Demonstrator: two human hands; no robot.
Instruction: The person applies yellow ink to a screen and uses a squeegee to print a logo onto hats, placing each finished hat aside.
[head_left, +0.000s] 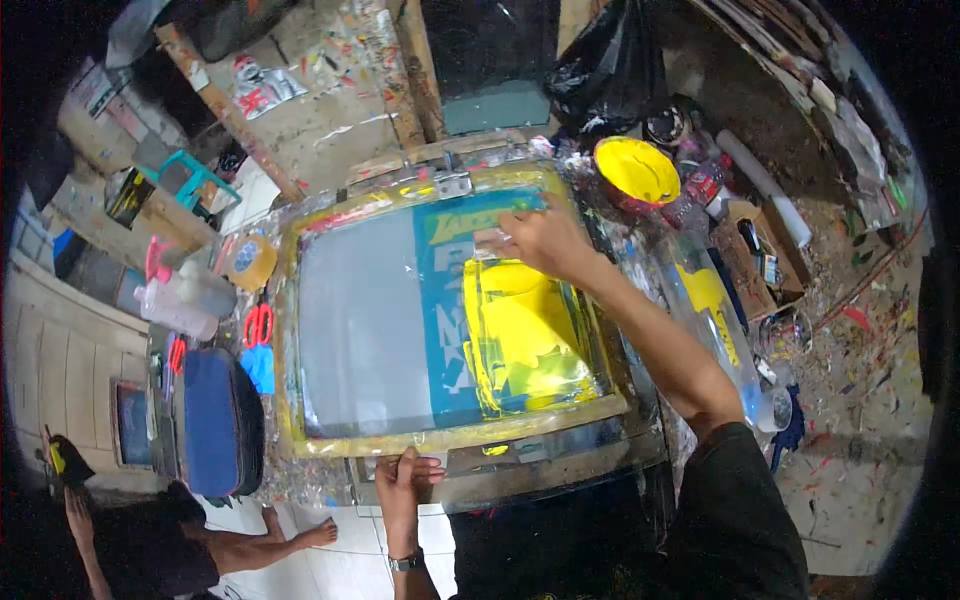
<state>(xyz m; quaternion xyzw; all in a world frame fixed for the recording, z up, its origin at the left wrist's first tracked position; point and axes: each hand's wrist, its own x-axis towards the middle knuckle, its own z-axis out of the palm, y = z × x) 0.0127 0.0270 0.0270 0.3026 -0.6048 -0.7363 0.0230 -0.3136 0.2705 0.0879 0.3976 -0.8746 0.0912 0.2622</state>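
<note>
Printing screen [360, 330] lies on the surface [300, 475], a metal clamp [453, 184] at its far rim seemingly keeping it aligned. The grip of our right hand [545, 240] is closed on a pale scraper [490, 243] at the yellow ink's [525, 310] far end, likely for even pressure; our left hand [405, 478] is at the near rim, perhaps steadying it, though we cannot tell whether its fingers pinch.

Flat rectangular screen frame [287, 350], teal stencil [438, 400] at right, yellow ink [530, 320] smeared over it
</note>
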